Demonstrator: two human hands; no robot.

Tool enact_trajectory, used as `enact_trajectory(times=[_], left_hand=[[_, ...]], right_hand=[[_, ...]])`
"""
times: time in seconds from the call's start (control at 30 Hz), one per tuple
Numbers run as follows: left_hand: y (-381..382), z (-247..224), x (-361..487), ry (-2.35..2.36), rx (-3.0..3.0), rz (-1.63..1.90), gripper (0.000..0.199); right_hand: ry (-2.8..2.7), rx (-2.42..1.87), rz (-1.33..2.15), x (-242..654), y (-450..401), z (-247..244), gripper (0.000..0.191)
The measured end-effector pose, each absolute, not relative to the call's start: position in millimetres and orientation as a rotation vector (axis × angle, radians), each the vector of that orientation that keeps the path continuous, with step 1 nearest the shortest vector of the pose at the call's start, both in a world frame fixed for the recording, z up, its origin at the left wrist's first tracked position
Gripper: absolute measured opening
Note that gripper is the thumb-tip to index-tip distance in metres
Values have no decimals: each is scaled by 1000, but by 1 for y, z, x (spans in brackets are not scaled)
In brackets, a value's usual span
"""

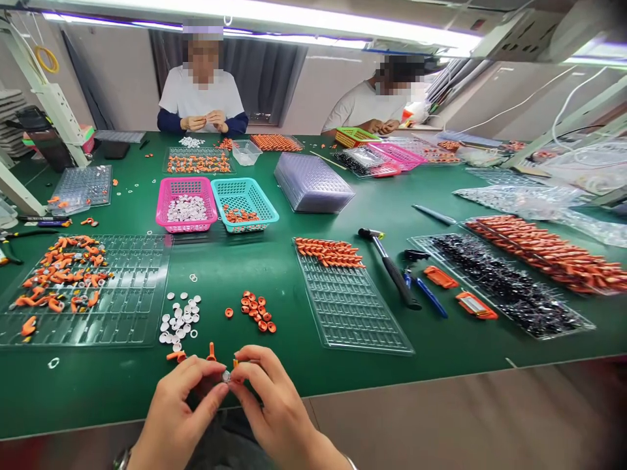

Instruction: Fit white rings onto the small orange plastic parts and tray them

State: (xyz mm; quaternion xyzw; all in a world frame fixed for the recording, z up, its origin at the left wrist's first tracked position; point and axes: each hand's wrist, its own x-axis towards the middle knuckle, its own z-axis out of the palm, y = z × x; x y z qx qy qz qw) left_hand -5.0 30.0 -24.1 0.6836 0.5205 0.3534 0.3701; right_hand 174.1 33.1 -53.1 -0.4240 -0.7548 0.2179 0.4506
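My left hand point(179, 408) pinches a small round white-grey piece point(226, 376) between thumb and forefinger at the table's front edge. Close against it, my right hand point(274, 398) has its fingertips together on a small part with a yellow-orange end point(236, 363), mostly hidden by the fingers. Just beyond the hands lie two orange parts point(211, 352). White round caps point(181, 320) are scattered behind my left hand, and orange round caps point(257, 310) form a loose group behind my right hand.
A tray of orange-black parts point(142, 287) lies left; a partly filled tray point(347, 300), a hammer point(392, 271) and a tray of black parts point(504, 287) lie right. Pink point(187, 225) and turquoise point(249, 189) baskets stand behind. Two people work across the table.
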Motion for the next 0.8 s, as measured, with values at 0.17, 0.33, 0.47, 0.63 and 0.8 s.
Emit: enact_trajectory(times=[0.17,0.33,0.47,0.63,0.8], left_hand=[[26,-15,1,1271,1600,947,9],[21,-14,1,1198,1729,1110,13],[17,-18,-1,1140,1800,1155,22],[13,-19,-1,1149,1706,1153,16],[9,-16,3,1204,1517,1192,5]], right_hand=[[-1785,-937,802,175,26,-44,18],[-1577,-979,1130,174,20,-45,23],[-1376,-923,1271,171,14,-51,36],[-1240,-822,1347,168,13,-55,49],[-1296,-793,1145,169,16,-51,29]])
